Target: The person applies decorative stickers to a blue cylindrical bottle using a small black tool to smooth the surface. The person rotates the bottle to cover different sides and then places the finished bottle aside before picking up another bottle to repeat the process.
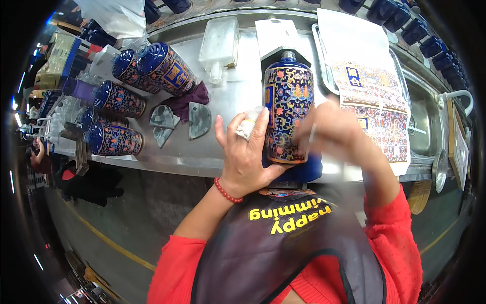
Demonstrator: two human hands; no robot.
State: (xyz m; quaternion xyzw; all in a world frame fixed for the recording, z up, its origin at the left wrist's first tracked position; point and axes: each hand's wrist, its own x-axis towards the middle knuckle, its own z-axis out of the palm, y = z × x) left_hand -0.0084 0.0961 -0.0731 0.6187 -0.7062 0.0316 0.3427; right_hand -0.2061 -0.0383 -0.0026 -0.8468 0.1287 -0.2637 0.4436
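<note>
A dark blue bottle with a colourful floral wrap and gold trim lies in front of me, its neck pointing away. Around its lower left side is my left hand, the thumb by the base and one finger wrapped in white. My right hand is smeared by motion over the bottle's right side. A thin pale streak shows by its fingers; whether it is a tool I cannot make out. To the right lie printed decal sheets with the same floral pattern, on a tray with a white sheet.
More decorated bottles are at the left, near a purple cloth and grey flat scraper-like pieces. A clear glass bottle lies at the back. A sink is at the right; plain blue bottles line the far edge.
</note>
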